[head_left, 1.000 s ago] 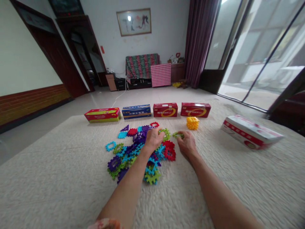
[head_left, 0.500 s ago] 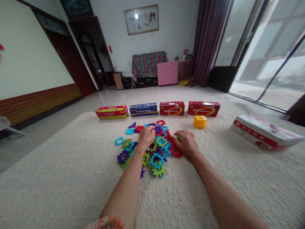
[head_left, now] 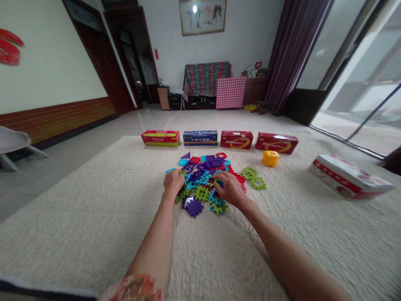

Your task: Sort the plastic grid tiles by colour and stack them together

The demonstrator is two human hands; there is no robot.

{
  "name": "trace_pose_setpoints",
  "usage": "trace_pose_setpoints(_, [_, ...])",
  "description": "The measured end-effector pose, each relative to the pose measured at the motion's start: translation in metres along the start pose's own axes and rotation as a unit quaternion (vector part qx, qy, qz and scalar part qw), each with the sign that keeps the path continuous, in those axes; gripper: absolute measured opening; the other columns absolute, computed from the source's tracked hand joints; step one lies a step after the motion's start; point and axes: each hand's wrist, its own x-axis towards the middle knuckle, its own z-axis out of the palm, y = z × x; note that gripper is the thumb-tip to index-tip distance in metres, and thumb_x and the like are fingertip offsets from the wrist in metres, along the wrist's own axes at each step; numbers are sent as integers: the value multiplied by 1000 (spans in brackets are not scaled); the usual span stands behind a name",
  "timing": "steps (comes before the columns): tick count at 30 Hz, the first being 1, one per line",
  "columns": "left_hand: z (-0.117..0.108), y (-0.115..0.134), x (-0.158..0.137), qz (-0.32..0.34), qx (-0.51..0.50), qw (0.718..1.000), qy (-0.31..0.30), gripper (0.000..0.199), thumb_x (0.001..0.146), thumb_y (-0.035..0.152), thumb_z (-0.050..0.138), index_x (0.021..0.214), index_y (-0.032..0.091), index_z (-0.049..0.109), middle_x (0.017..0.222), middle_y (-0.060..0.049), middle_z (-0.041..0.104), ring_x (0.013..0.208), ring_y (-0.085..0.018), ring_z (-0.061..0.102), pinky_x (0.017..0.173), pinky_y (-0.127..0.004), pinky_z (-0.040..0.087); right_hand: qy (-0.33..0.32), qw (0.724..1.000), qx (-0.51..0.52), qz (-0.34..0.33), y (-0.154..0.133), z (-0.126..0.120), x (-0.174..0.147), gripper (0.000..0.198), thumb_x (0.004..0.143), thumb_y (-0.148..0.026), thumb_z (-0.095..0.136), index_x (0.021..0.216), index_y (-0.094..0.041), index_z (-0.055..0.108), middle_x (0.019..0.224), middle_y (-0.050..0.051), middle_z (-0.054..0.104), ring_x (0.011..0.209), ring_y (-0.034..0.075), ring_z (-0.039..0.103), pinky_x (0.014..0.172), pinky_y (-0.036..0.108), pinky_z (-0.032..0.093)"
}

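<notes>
A loose pile of flat, toothed interlocking plastic pieces in green, blue, purple and red lies on the pale quilted cover. At the pile's left edge my left hand has its fingers curled, with a green toothed piece at the fingertips. My right hand bends its fingers down into the right side of the pile; what they grip is hidden beneath them. Two green frame pieces lie apart, right of the pile. Farther right sits a yellow cube built of such pieces.
Behind the pile stand a red-and-yellow box, a blue box and two red boxes. A larger white-and-red box rests at the right. The quilted cover spreads under everything; a white chair is at far left.
My right hand has come left from the green frame pieces onto the pile, uncovering them. My left hand has shifted to the pile's left edge. The view has turned slightly left.
</notes>
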Motion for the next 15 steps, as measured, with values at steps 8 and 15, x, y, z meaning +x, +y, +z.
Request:
trace_pose_setpoints(8, [16,-8,-5,25,-39,999,2,32,85,33,56,104,13,73,110,-14,71,108,-25,63,96,-32,45,-128,977,-142,96,-32,12,10,20,84,-18,55,98,-15,69,105,12,65,101,23,57,91,31,42])
trace_pose_setpoints(15, [30,-13,-9,54,-84,992,81,25,83,26,54,91,14,75,98,-13,72,101,-24,63,96,-35,46,-130,973,-148,122,-31,17,13,20,83,-15,51,87,-16,71,106,12,64,100,24,56,89,32,41])
